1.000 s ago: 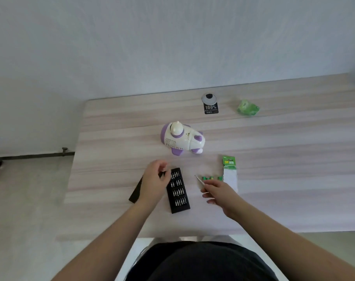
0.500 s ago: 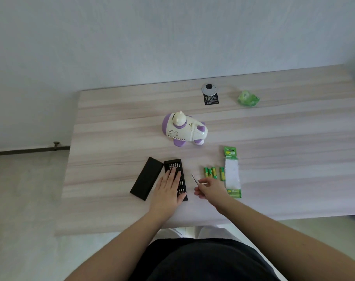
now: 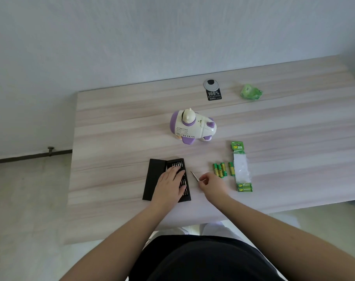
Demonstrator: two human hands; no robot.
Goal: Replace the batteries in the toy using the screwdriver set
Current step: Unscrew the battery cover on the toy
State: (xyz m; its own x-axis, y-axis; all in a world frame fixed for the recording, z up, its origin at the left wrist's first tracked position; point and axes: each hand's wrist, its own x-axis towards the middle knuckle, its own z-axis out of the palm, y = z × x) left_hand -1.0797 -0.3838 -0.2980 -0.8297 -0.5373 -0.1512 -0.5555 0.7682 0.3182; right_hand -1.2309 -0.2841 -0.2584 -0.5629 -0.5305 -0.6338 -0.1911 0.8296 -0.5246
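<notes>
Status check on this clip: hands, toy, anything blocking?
Left hand flat on the bit tray. Right hand pinching the screwdriver. Toy untouched, upright. Loose batteries beside; nothing blocking.

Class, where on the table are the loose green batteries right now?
In the head view, the loose batteries lie right of centre, between the right hand and the torn battery pack.

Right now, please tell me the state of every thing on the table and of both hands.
Toy: upright, untouched.
Bit case: open, lid beside it.
Left hand: flat on the bit case.
Right hand: pinches the screwdriver.
Loose batteries: lying out of pack.
Battery pack: opened, two batteries left inside.
</notes>
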